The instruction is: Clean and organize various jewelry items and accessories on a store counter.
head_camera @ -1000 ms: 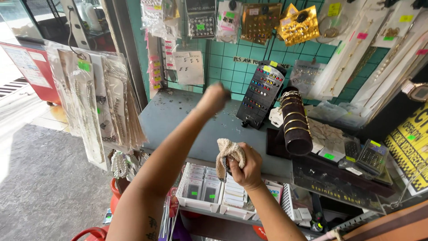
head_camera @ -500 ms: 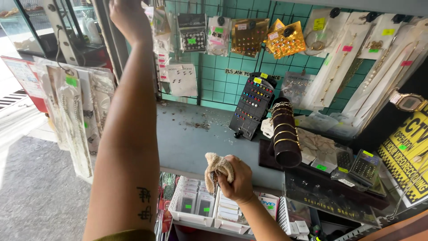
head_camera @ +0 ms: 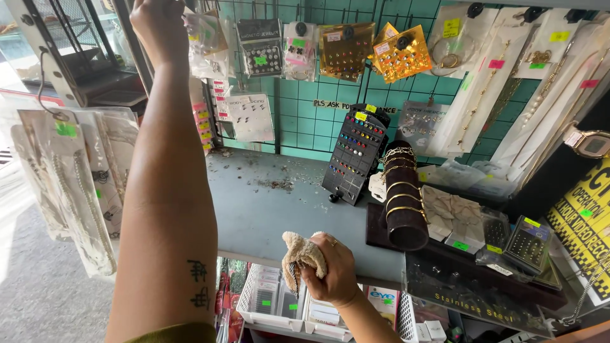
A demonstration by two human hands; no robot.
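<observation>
Right hand (head_camera: 333, 270) grips a beige cloth (head_camera: 304, 254) at the counter (head_camera: 254, 216) edge; left hand (head_camera: 159, 25), raised, seemingly clasps hanging packets (head_camera: 206, 32)

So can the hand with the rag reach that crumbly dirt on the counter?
Probably yes. The right hand holds the rag at the counter's front edge, and bare counter lies between it and the dirt.
</observation>
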